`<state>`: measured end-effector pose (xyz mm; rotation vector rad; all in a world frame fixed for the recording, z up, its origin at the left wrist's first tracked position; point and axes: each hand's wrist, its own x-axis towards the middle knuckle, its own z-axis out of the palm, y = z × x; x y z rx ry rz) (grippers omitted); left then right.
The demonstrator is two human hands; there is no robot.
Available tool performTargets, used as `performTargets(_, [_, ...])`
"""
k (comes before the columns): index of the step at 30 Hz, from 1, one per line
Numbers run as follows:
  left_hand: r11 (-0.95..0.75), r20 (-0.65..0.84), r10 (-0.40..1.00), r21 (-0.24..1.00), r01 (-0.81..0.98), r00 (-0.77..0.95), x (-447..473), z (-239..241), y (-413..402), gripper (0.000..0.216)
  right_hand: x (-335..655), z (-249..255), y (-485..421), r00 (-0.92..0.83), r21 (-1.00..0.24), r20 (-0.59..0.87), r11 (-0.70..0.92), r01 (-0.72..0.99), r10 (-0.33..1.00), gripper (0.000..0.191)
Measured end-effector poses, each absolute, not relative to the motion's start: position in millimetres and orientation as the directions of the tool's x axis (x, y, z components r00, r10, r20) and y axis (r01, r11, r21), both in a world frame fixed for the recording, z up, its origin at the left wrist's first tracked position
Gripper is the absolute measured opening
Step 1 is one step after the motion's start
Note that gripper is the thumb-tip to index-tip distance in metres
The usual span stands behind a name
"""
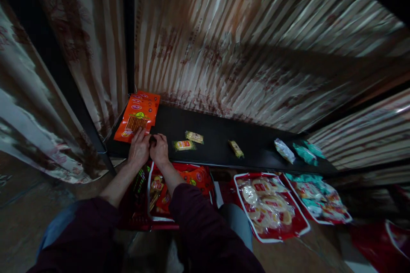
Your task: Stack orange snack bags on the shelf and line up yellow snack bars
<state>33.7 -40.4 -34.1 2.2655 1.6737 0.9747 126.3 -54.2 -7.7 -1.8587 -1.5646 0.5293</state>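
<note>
My left hand (139, 149) rests on the black shelf (218, 140), its fingers reaching onto the lower edge of an orange snack bag (137, 116) that lies flat at the shelf's left end. My right hand (159, 149) sits right beside it, fingers curled over something small and dark that I cannot make out. Two small yellow-green wrapped snacks (188, 141) lie just to the right of my right hand. Both forearms wear dark sleeves.
Further right on the shelf lie another yellow snack (236, 148), a clear packet (284, 150) and teal packets (306, 152). Below the shelf sit open red bags of snacks (270, 207), one under my arms (179, 192). Striped curtains (243, 47) hang behind.
</note>
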Motion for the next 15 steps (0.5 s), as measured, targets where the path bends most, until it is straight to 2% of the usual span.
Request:
performTargets(5, [-0.411, 0.336, 0.906, 0.543, 0.732, 0.259, 49.8, -40.6, -69.3, 0.042, 142.1, -8.2, -83.8, 0.196, -0.696, 0.093, -0.077, 0.714, 0.976, 0.037])
performTargets(10, [-0.461, 0.350, 0.885, 0.556, 0.692, 0.308, 67.4, -41.9, -111.0, 0.042, 161.2, -13.2, -127.2, 0.207, -0.724, 0.141, -0.041, 0.688, 0.968, 0.040])
performTargets(15, [-0.548, 0.344, 0.836, 0.579, 0.604, 0.428, 88.0, -63.3, -155.1, 0.046, 186.8, -40.6, -180.8, 0.216, -0.728, 0.199, -0.003, 0.685, 0.956, 0.044])
